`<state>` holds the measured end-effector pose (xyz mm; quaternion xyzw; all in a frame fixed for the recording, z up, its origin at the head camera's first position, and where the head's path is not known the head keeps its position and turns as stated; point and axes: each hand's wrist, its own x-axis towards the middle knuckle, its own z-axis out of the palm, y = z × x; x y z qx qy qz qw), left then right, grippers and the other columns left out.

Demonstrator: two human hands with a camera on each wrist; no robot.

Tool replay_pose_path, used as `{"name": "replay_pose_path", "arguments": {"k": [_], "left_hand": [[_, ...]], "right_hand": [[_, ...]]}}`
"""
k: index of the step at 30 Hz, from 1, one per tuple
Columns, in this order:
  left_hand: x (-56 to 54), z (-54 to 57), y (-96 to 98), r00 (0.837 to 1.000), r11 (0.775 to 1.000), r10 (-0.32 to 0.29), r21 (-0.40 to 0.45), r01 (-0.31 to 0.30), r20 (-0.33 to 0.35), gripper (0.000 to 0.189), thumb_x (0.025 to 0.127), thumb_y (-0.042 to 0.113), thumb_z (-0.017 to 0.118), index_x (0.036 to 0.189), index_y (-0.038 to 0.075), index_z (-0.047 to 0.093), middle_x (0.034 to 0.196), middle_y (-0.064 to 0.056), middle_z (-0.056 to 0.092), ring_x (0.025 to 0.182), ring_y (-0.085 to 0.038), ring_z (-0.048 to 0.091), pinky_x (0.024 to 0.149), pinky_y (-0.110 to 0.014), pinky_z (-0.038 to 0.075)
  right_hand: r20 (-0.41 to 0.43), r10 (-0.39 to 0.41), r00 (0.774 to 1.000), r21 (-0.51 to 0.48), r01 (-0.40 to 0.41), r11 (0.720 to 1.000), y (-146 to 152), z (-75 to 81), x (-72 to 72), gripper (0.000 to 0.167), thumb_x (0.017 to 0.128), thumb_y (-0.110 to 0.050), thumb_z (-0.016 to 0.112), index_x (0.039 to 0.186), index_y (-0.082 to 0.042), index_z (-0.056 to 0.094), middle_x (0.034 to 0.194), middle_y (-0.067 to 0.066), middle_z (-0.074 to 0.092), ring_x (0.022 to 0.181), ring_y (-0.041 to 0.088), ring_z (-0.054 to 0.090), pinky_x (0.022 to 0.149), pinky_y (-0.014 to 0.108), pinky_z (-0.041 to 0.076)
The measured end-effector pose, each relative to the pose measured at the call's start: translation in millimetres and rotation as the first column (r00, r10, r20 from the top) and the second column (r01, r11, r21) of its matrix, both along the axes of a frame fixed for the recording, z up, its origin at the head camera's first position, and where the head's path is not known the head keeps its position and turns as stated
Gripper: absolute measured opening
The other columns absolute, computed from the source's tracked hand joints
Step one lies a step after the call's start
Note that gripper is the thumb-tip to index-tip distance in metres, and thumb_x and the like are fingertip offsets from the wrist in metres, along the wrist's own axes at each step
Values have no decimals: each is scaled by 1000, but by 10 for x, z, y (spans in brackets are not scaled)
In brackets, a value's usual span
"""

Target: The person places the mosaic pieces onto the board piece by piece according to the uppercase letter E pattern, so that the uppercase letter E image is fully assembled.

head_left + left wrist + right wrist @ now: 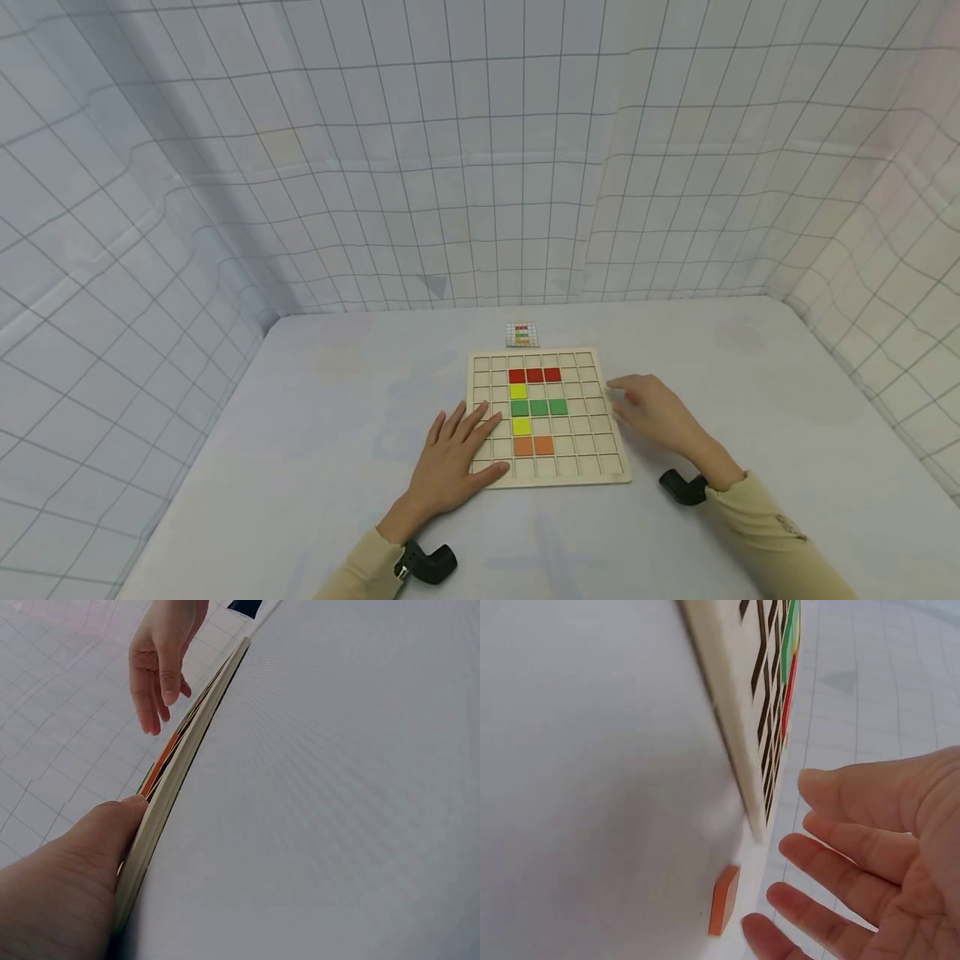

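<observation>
A pale wooden grid board lies on the white table. Its recesses hold three red tiles, two yellow tiles, three green tiles and two orange tiles. My left hand rests on the board's lower left with fingers spread, its thumb at the near edge. Just off the right edge hovers my right hand, fingers relaxed and apart, holding nothing. In the right wrist view a loose orange tile lies on the table beside the board, near the fingertips; the head view hides it.
Behind the board lies a small card printed with a coloured grid pattern. Grid-lined white cloth walls enclose the table at the back and sides. A black device is strapped to each wrist.
</observation>
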<state>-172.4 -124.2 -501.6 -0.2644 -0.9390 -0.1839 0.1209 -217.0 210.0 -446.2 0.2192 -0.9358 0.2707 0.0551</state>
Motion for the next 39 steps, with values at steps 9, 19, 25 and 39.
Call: {"name": "replay_pose_path", "arguments": {"k": [9, 19, 25, 39], "left_hand": [[-13, -11, -9, 999, 1000, 10, -21, -9, 39, 71, 90, 63, 47, 148, 23, 36, 153, -2, 29, 141, -31, 17, 111, -51, 8], [-19, -18, -13, 999, 999, 14, -32, -13, 48, 71, 90, 64, 46, 149, 25, 35, 153, -1, 28, 141, -30, 17, 111, -50, 7], [-12, -14, -12, 999, 1000, 10, -20, -10, 30, 71, 90, 63, 47, 148, 23, 37, 152, -2, 30, 140, -32, 19, 110, -52, 9], [-13, -10, -16, 999, 1000, 10, -18, -9, 46, 71, 90, 63, 46, 148, 23, 36, 153, -1, 28, 141, -30, 17, 111, -51, 7]], "right_hand": [[0, 6, 1000, 151, -6, 989, 180, -71, -23, 42, 85, -5, 68, 122, 11, 56, 119, 26, 56, 111, 44, 50, 91, 54, 41], [13, -9, 1000, 81, 8, 997, 255, -79, 28, 27, 80, 5, 70, 106, 10, 67, 94, 12, 58, 82, 25, 53, 69, 38, 45], [42, -17, 999, 10, 17, 1000, 291, -106, 32, 24, 79, 6, 70, 103, 7, 69, 88, 7, 56, 75, 19, 52, 63, 33, 45], [123, -54, 991, -48, 61, 997, 238, -78, 82, 13, 80, -7, 75, 91, -8, 70, 84, -1, 60, 71, 14, 54, 62, 31, 45]]}}
